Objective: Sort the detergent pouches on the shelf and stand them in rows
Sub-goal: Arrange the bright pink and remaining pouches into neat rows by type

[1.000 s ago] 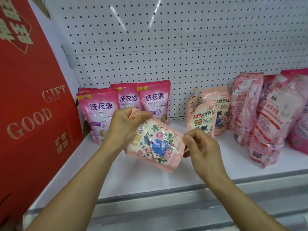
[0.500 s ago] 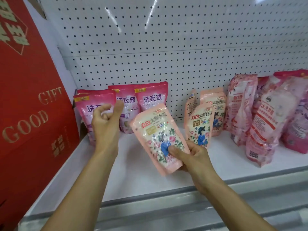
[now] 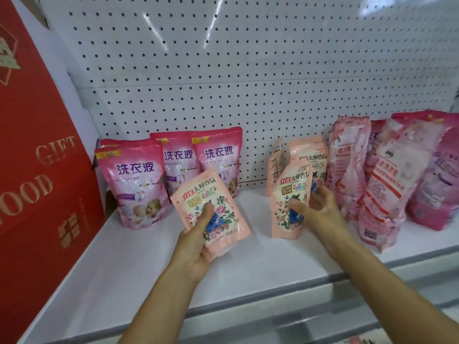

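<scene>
Two hands are at work over the white shelf (image 3: 139, 264). The left hand (image 3: 198, 239) grips a peach floral pouch (image 3: 211, 209) from below, thumb laid across its printed front and fingers curled behind it; the pouch is held clear of the shelf, tilted with its top leaning left. The right hand (image 3: 315, 207) is at a second peach floral pouch (image 3: 289, 207) that stands on the shelf: the thumb lies on its front face and the fingers curl toward its right edge, though whether they close fully on it cannot be told owing to blur. Behind that pouch stand two more peach pouches (image 3: 310, 157) against the pegboard back panel (image 3: 248, 70). Three dark pink pouches (image 3: 134, 184) stand upright at the left rear, one ahead of the other two. Pale pink pouches (image 3: 387, 184) lean untidily together at the right. A red gift box (image 3: 37, 170) stands at the left end.
</scene>
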Demonstrator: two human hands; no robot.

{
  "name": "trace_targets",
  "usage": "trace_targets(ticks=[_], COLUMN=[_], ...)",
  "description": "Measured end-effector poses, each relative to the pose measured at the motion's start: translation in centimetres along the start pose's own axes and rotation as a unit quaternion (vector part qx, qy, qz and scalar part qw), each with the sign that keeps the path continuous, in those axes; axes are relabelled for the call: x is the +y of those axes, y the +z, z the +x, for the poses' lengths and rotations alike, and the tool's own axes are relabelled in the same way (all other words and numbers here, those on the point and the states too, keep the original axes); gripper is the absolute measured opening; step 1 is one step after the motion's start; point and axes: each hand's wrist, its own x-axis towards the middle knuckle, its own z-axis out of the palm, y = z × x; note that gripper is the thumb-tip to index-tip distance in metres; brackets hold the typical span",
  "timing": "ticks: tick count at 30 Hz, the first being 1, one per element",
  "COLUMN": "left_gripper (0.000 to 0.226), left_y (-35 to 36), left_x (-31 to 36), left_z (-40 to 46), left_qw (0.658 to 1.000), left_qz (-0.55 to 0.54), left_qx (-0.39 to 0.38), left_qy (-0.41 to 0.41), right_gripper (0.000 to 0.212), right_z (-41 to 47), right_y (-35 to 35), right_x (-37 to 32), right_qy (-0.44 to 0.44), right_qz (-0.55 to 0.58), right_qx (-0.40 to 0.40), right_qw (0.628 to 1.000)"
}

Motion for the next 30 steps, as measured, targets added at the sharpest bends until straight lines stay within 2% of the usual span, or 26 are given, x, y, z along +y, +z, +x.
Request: trace_targets(ticks=[2,5,7,14,17,23,27,30], left_gripper=[0.043,0.042,0.044,0.039,0.032,0.036,0.034,0.034], left_y=[-0.2,-0.6,-0.8,-0.5,0.7,6.0,11.4,16.7], left_x=[-0.1,-0.3,-0.4,-1.2,-2.0,-5.0,-9.5,-14.4], left_z=[-0.2,-0.6,-0.8,-2.4,-3.6,-7.0,-9.3,-11.1], left_qw=[1.0,1.0,1.0,0.999,0.997,0.985,0.978,0.973], left_qz=[-0.014,-0.005,0.005,0.034,0.052,0.094,0.124,0.136], left_qx=[-0.009,-0.004,0.0,-0.014,-0.026,-0.073,-0.117,-0.15], left_qy=[-0.018,-0.016,-0.006,0.027,0.059,0.124,0.121,0.114], right_gripper=[0.089,0.062,0.052,0.04,0.032,0.032,0.03,0.019], right_z=[1.4,1.1,0.9,-1.0,-3.2,-7.8,-10.1,-11.9], right_y=[-0.4,0.2,0.6,1.6,0.5,-6.6,-14.4,-21.8], right_x=[0.2,-0.3,0.0,0.2,-1.8,-4.5,-5.3,-5.7], right_qy=[0.05,0.065,0.067,0.053,0.026,-0.004,-0.014,-0.02], right_qz=[0.004,-0.046,-0.038,0.032,0.053,0.023,-0.007,-0.022], right_qx=[-0.089,-0.132,-0.125,-0.018,-0.033,-0.036,0.0,0.036], right_qw=[0.995,0.988,0.989,0.998,0.998,0.999,1.0,0.999])
